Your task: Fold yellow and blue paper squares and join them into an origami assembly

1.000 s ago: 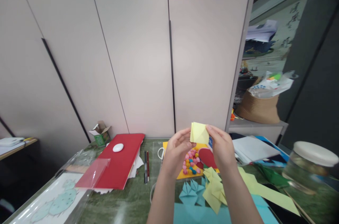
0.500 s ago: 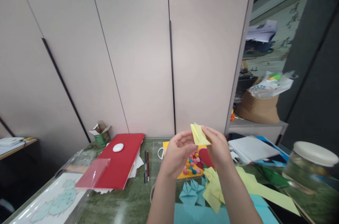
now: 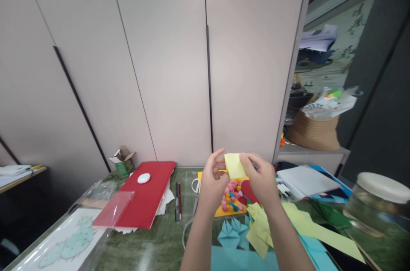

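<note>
A small folded piece of yellow paper (image 3: 233, 166) is held up above the table, pinched between thumb and fingers of my right hand (image 3: 261, 177). At the paper's left edge is my left hand (image 3: 211, 181), its fingers apart and curved, thumb near the lower corner; it does not grip the paper. Below the hands lie folded blue paper pieces (image 3: 229, 233) and folded yellow paper pieces (image 3: 259, 230). Behind them rests an orange sheet (image 3: 221, 211) with pink, yellow and blue balls (image 3: 233, 196) and a red round shape (image 3: 249, 190), partly covered by my right hand.
To the left are a red folder (image 3: 141, 202) with a white disc (image 3: 144, 178), pens (image 3: 178, 202) and a cactus drawing (image 3: 70, 241). Scissors (image 3: 194, 185) lie beside my left forearm. Yellow paper strips (image 3: 323, 234) and a lidded jar (image 3: 378, 202) stand right. Pale cabinet doors (image 3: 166, 70) rise behind.
The yellow paper has turned flatter toward me and moved slightly left. My right thumb has shifted onto its face, and my left fingers have spread upward.
</note>
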`<state>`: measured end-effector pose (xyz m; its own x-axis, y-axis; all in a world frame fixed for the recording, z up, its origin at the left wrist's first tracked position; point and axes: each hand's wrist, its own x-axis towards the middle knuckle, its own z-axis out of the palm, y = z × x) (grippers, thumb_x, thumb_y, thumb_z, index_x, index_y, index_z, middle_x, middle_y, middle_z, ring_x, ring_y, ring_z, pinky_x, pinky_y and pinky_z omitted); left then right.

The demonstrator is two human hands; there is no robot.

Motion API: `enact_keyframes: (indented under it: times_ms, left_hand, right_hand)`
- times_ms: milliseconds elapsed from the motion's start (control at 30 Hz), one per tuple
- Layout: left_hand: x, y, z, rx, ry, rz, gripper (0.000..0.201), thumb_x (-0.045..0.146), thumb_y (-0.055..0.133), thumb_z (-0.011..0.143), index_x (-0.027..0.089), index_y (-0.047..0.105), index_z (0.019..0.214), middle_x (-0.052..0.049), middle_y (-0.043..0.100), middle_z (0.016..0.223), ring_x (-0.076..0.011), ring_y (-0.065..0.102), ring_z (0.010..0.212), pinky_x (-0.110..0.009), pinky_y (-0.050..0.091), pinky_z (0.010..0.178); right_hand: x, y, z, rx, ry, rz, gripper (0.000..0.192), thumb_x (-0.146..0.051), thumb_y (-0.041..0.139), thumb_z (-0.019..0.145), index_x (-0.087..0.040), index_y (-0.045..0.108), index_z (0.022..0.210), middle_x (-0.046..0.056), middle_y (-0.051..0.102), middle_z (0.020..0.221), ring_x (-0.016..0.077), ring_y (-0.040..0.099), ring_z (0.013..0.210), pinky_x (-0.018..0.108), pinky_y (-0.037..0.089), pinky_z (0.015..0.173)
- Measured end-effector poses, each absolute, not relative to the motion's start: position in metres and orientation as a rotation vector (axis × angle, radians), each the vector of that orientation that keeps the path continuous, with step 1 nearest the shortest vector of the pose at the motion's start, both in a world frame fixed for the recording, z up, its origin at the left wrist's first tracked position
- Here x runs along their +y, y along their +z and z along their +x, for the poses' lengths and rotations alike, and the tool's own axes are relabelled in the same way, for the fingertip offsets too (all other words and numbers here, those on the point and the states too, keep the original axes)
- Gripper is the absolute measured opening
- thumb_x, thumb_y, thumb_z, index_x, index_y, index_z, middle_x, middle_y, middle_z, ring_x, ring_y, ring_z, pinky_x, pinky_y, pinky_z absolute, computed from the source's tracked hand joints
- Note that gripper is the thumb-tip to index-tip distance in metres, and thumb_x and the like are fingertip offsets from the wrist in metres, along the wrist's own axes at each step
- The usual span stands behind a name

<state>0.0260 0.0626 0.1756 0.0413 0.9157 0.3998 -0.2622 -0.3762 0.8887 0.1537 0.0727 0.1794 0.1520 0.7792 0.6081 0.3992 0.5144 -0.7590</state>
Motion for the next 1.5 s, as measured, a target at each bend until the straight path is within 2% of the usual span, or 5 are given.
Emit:
enact_keyframes:
  times_ms: [367, 533, 867, 1167, 1500]
  left_hand:
    - [0.062, 0.173, 0.023, 0.706, 1.419, 1.436, 0.046, 0.009, 0.056, 0.071, 0.02, 0.05, 0.115, -0.007, 0.06, 0.102, -0.0177, 0.058, 0.09, -0.027, 0.044, 0.077]
    - [0.062, 0.176, 0.022, 0.664, 1.365, 1.383, 0.031, 0.011, 0.059, 0.071, 0.017, 0.055, 0.101, -0.008, 0.065, 0.094, -0.0182, 0.061, 0.085, -0.027, 0.045, 0.073]
    - [0.06, 0.176, 0.024, 0.702, 1.401, 1.362, 0.031, 0.013, 0.062, 0.069, 0.017, 0.057, 0.1, -0.008, 0.066, 0.098, -0.0197, 0.061, 0.091, -0.027, 0.046, 0.075]
    - [0.061, 0.181, 0.025, 0.768, 1.513, 1.265, 0.028, 0.016, 0.067, 0.066, 0.015, 0.06, 0.094, -0.008, 0.067, 0.094, -0.0177, 0.062, 0.087, -0.026, 0.046, 0.076]
    - [0.062, 0.178, 0.025, 0.779, 1.539, 1.308, 0.033, 0.02, 0.067, 0.067, 0.016, 0.058, 0.099, -0.003, 0.064, 0.075, -0.0149, 0.06, 0.073, -0.023, 0.045, 0.065]
  right_hand:
    - [0.073, 0.18, 0.156, -1.768, -0.055, -1.164, 0.025, -0.028, 0.042, 0.087, -0.018, 0.056, 0.07, 0.004, 0.059, 0.071, 0.018, 0.053, 0.074, 0.029, 0.033, 0.07]
    - [0.073, 0.183, 0.161, -1.785, 0.305, -1.119, 0.022, -0.033, 0.046, 0.085, -0.019, 0.06, 0.075, 0.002, 0.063, 0.079, 0.017, 0.056, 0.077, 0.026, 0.037, 0.069]
    - [0.076, 0.182, 0.161, -1.663, 0.656, -1.031, 0.015, -0.033, 0.056, 0.076, -0.019, 0.059, 0.079, 0.001, 0.066, 0.077, 0.0188, 0.059, 0.075, 0.028, 0.043, 0.068]
    - [0.074, 0.186, 0.166, -1.621, 0.714, -0.95, 0.024, -0.037, 0.046, 0.083, -0.018, 0.06, 0.082, 0.001, 0.063, 0.077, 0.0174, 0.057, 0.078, 0.026, 0.042, 0.07]
    - [0.069, 0.19, 0.164, -1.706, 0.802, -0.883, 0.025, -0.026, 0.063, 0.07, -0.019, 0.062, 0.094, 0.004, 0.067, 0.09, 0.0214, 0.059, 0.088, 0.03, 0.043, 0.078]
